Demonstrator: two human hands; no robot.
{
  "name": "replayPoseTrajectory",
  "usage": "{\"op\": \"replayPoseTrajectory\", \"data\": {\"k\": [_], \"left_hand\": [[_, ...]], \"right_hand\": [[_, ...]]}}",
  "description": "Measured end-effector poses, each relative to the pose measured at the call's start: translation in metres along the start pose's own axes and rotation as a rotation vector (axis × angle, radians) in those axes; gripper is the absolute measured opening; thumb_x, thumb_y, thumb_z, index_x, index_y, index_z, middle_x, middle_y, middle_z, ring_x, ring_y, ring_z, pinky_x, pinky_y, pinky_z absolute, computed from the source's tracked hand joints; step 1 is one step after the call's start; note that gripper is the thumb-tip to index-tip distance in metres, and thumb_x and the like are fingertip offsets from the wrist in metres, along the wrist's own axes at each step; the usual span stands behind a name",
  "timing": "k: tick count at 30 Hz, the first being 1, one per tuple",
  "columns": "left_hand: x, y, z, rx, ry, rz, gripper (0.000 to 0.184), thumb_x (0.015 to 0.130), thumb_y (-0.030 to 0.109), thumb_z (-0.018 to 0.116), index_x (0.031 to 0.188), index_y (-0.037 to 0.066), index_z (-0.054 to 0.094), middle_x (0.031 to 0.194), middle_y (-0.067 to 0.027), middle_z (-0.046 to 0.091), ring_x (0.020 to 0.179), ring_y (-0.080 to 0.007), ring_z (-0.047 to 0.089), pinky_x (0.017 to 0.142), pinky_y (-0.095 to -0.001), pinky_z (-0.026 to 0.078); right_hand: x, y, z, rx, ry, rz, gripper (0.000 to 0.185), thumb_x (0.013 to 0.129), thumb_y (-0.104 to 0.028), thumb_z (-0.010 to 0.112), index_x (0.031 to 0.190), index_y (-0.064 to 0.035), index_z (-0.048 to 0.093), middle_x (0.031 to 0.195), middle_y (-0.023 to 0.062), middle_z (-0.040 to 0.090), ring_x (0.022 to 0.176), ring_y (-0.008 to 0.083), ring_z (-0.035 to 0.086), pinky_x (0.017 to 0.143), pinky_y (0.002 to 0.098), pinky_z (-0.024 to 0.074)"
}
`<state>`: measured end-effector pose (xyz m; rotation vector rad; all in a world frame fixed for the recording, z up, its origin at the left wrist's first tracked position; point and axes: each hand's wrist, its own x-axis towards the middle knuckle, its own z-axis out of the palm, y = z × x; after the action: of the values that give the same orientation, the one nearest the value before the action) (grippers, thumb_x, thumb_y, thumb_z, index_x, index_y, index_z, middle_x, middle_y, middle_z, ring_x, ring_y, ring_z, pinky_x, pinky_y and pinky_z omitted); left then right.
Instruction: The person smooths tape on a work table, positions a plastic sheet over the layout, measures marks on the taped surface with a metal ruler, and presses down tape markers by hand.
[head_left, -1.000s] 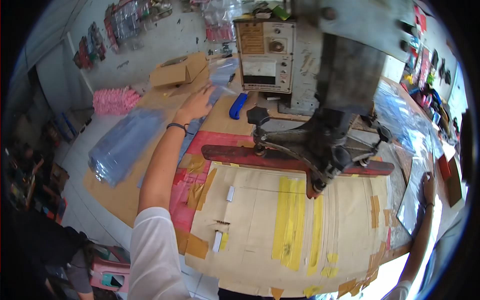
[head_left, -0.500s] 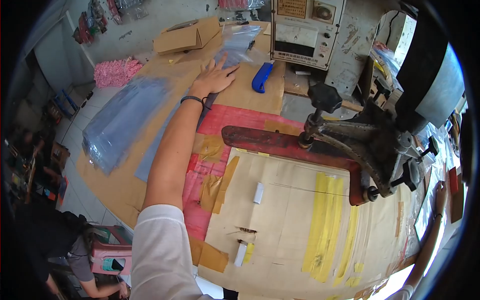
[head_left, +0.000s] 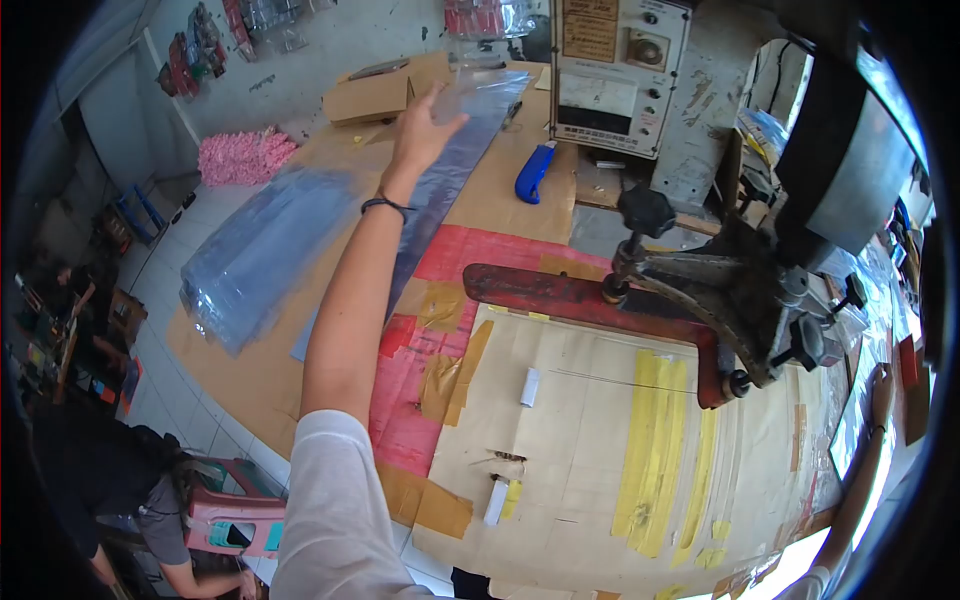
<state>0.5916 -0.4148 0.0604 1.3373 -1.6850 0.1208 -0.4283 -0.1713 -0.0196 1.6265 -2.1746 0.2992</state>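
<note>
My left hand is stretched forward with its fingers apart, holding nothing. It is over a long bluish clear plastic sheet at the back of the table; whether it touches the sheet I cannot tell. To its left lies a stack of clear plastic sheets. A blue cutter knife rests on the brown cardboard to its right. At the far right edge, my right hand is beside shiny clear sheets; its fingers are too small to make out.
A press machine carries a red metal bar over a taped beige board. Two small white blocks sit on the board. An open cardboard box and a pink bundle are at the back. Another person is at lower left.
My left hand has lifted from its flat place on the plastic and moved slightly forward. More of the long sheet shows, its far end now extending further back. My right hand has hardly moved.
</note>
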Motion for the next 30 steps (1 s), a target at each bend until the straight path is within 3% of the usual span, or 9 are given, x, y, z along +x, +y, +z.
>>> {"op": "replayPoseTrajectory", "data": {"k": [10, 13, 14, 15, 16, 18, 22, 28, 30], "left_hand": [[0.035, 0.122, -0.136, -0.252, 0.83, 0.402, 0.078, 0.086, 0.021, 0.08, 0.147, -0.007, 0.04, 0.139, -0.0173, 0.056, 0.121, -0.0255, 0.059, 0.103, -0.0345, 0.048], [-0.013, 0.242, -0.204, -0.318, 1.224, 0.627, 0.062, 0.087, 0.01, 0.078, 0.138, -0.011, 0.047, 0.128, -0.0189, 0.061, 0.112, -0.0235, 0.064, 0.097, -0.0354, 0.053], [-0.032, 0.249, -0.24, 0.216, 1.439, 0.693, 0.051, 0.09, 0.004, 0.073, 0.132, -0.012, 0.05, 0.126, -0.0186, 0.06, 0.112, -0.0244, 0.064, 0.097, -0.0366, 0.054], [-0.057, 0.283, -0.252, 0.009, 1.409, 0.806, 0.043, 0.091, 0.002, 0.071, 0.126, -0.013, 0.052, 0.124, -0.0188, 0.06, 0.114, -0.0266, 0.063, 0.098, -0.0403, 0.054], [-0.067, 0.312, -0.266, -0.106, 1.546, 0.979, 0.029, 0.086, 0.003, 0.073, 0.109, -0.009, 0.06, 0.099, -0.0141, 0.067, 0.087, -0.018, 0.065, 0.064, -0.0295, 0.062], [-0.085, 0.334, -0.293, -0.047, 1.599, 1.026, 0.025, 0.077, -0.007, 0.07, 0.101, -0.01, 0.063, 0.099, -0.0115, 0.069, 0.084, -0.0172, 0.065, 0.076, -0.0284, 0.058], [-0.096, 0.35, -0.349, -0.097, 1.354, 1.074, 0.026, 0.078, -0.007, 0.073, 0.102, -0.009, 0.063, 0.108, -0.0144, 0.067, 0.092, -0.0189, 0.065, 0.083, -0.031, 0.055], [-0.146, 0.368, -0.334, -0.251, 0.869, 0.601, 0.049, 0.101, 0.009, 0.051, 0.145, -0.007, 0.037, 0.148, -0.0204, 0.043, 0.125, -0.039, 0.055, 0.109, -0.0497, 0.044], [-0.17, 0.36, -0.328, -0.4, 0.728, 0.396, 0.06, 0.106, 0.032, 0.04, 0.154, -0.001, 0.028, 0.157, -0.0207, 0.032, 0.135, -0.045, 0.045, 0.114, -0.0576, 0.035]], "right_hand": [[-0.001, 0.01, 0.035, 0.051, 0.307, -0.033, 0.04, 0.099, -0.036, 0.046, 0.118, -0.0077, 0.066, 0.082, 0.017, 0.072, 0.067, 0.029, 0.068, 0.056, 0.0434, 0.0529], [0.005, 0.006, 0.051, 0.046, 0.517, -0.117, 0.043, 0.099, -0.039, 0.045, 0.12, -0.0071, 0.065, 0.083, 0.0198, 0.072, 0.068, 0.0319, 0.069, 0.056, 0.046, 0.0531], [0.006, 0.004, 0.054, 0.046, 0.582, -0.139, 0.044, 0.099, -0.04, 0.045, 0.121, -0.007, 0.065, 0.084, 0.0207, 0.072, 0.068, 0.0329, 0.069, 0.056, 0.0469, 0.0532], [0.006, -0.002, 0.056, 0.043, 0.608, -0.137, 0.045, 0.099, -0.041, 0.045, 0.122, -0.0068, 0.064, 0.084, 0.0216, 0.072, 0.068, 0.0339, 0.069, 0.055, 0.0477, 0.0532], [0.005, -0.003, 0.055, 0.075, 0.587, -0.115, 0.041, 0.1, -0.038, 0.045, 0.118, -0.0072, 0.066, 0.081, 0.0211, 0.071, 0.068, 0.0334, 0.069, 0.056, 0.051, 0.0528], [0.007, -0.002, 0.05, -0.125, 0.39, -0.039, 0.031, 0.098, -0.03, 0.048, 0.104, -0.0056, 0.066, 0.079, 0.0126, 0.07, 0.071, 0.0267, 0.069, 0.06, 0.0468, 0.0538], [0.033, 0.023, 0.102, -0.318, -0.107, 0.04, 0.047, 0.093, -0.027, 0.055, 0.132, -0.0012, 0.055, 0.099, 0.0118, 0.069, 0.097, 0.0257, 0.066, 0.08, 0.0436, 0.0533], [-0.044, -0.117, -0.055, -0.172, -0.18, 0.149, 0.069, 0.083, 0.007, 0.051, 0.149, -0.0045, 0.034, 0.14, 0.0218, 0.049, 0.126, 0.0443, 0.051, 0.105, 0.0517, 0.0431], [-0.096, -0.176, -0.128, 0.045, 0.233, -0.019, 0.055, 0.091, 0.003, 0.052, 0.144, -0.0063, 0.042, 0.135, 0.0189, 0.053, 0.127, 0.0381, 0.051, 0.106, 0.0491, 0.04]]}}
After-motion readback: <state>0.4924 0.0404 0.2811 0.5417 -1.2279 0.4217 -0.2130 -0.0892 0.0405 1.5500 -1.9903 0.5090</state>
